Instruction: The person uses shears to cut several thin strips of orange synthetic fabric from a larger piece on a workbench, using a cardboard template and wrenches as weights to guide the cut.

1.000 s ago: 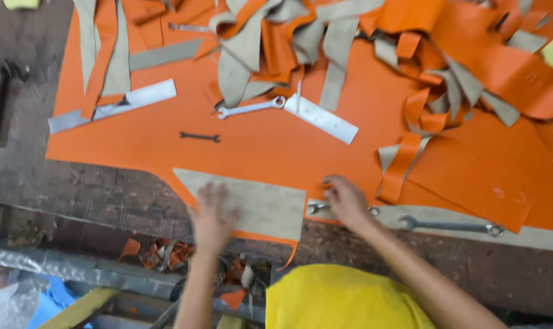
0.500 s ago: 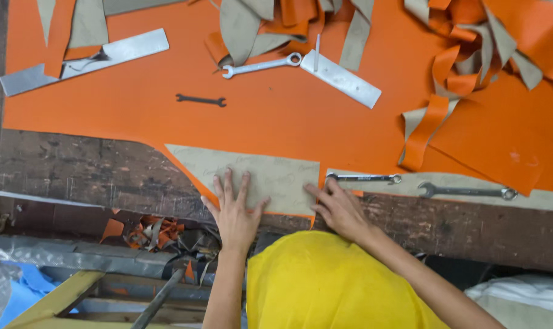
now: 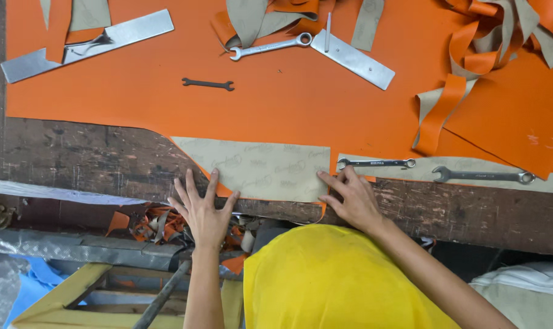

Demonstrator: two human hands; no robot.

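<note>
At near table edge [image 3: 75,167] we press left hand [image 3: 204,210] and right hand [image 3: 353,201], fingers spread, holding nothing, flat on beige folded flap [image 3: 261,167] of orange sheet [image 3: 288,109], apparently pinning fold; wrenches [image 3: 377,163] weigh right edge.

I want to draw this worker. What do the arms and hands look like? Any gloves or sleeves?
No gloves and no long sleeves. The left hand and right hand are bare, and both forearms are uncovered as far as they show. I see no rings, watch or bracelet on them. The person wears a bright yellow garment. The fingers are slim with short nails.
</note>
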